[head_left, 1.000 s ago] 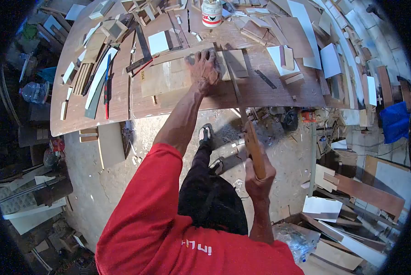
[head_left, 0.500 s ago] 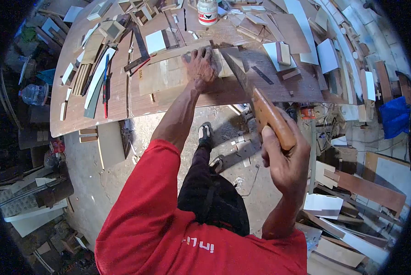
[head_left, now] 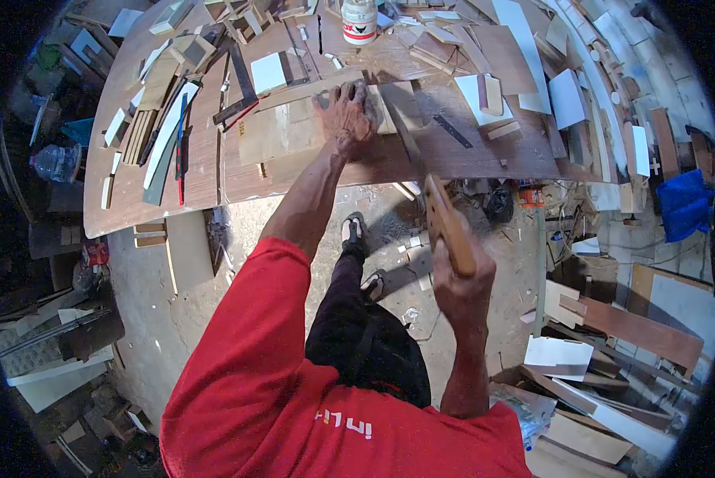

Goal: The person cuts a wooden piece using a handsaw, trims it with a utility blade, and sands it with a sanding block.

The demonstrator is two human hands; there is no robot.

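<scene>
Under the pale wooden board [head_left: 274,131] spreads a broad brown worktable [head_left: 469,167], and on the near side of that board stands the person in a red shirt [head_left: 246,342]. A flat brown panel [head_left: 497,60] lies beyond the board's right end, well apart from it. The board itself rests flat along the table's near half, with dark lettering at its left end. A wooden-handled handsaw [head_left: 451,227] reaches from the near side across the board's right part; from where I stand I can't tell how deep the teeth sit. A dark L-shaped square [head_left: 240,76] lies beyond the board's left end. The left hand [head_left: 348,115] is laid palm down on the board, left of the blade, its fingers a little spread and pinching nothing. The right hand [head_left: 463,283], slightly blurred, is on the board's near side, out past the table edge, its fingers wrapped around the saw's handle. A white jar [head_left: 360,21] with a red label stands beyond the board. A dark perforated strip [head_left: 453,131] lies to its right, and a thin red stick [head_left: 240,115] just beside its far left corner.
</scene>
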